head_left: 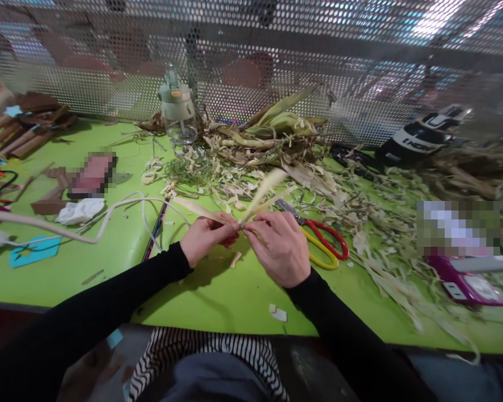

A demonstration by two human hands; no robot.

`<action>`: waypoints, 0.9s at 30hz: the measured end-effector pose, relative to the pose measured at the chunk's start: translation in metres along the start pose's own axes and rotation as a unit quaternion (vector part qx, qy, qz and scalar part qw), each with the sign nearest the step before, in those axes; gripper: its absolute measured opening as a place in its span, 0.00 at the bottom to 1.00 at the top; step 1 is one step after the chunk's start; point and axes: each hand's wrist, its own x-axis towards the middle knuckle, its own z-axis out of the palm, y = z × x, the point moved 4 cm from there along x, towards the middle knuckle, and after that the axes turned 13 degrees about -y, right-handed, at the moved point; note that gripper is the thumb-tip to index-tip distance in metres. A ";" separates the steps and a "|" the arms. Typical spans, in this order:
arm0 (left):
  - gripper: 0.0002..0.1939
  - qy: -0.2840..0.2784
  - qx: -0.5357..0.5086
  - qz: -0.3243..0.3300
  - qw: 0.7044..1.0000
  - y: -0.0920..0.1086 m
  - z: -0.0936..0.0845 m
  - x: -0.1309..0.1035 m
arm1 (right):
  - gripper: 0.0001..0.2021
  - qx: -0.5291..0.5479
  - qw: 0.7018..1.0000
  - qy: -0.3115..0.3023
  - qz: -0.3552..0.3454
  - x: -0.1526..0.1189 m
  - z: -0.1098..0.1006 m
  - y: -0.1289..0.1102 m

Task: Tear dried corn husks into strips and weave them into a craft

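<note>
My left hand [212, 234] and my right hand [281, 245] meet over the green table [218, 301], fingertips pinched together. Between them are pale dried corn husk strips [262, 192], fanning upward and away from me. Another husk strip [199, 209] sticks out to the left above my left hand. Both hands are closed on the husk; their thumbs and forefingers nearly touch. Scissors [324, 245] with one red and one yellow handle lie just right of my right hand, blades partly behind it. A small husk scrap [235, 259] lies below my fingers.
Husk shreds [360, 201] cover the back and right of the table. A clear bottle [179, 111] and a black bottle [419, 137] stand near the perforated metal screen [121, 61]. At left are a phone [93, 174], white cable [96, 237], crumpled tissue [80, 211] and blue tag [34, 251].
</note>
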 end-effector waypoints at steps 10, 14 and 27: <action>0.18 -0.031 -0.061 -0.053 0.996 -0.004 -0.002 0.002 | 0.08 0.352 0.923 -0.081 0.134 -0.002 0.018 0.016; 0.16 -0.067 -0.063 -0.089 0.992 -0.006 0.000 0.001 | 0.17 0.472 0.856 -0.110 0.180 -0.003 0.029 0.026; 0.21 -0.065 -0.077 -0.063 0.993 -0.007 0.004 0.002 | 0.05 0.397 0.918 -0.003 0.017 -0.002 0.014 0.011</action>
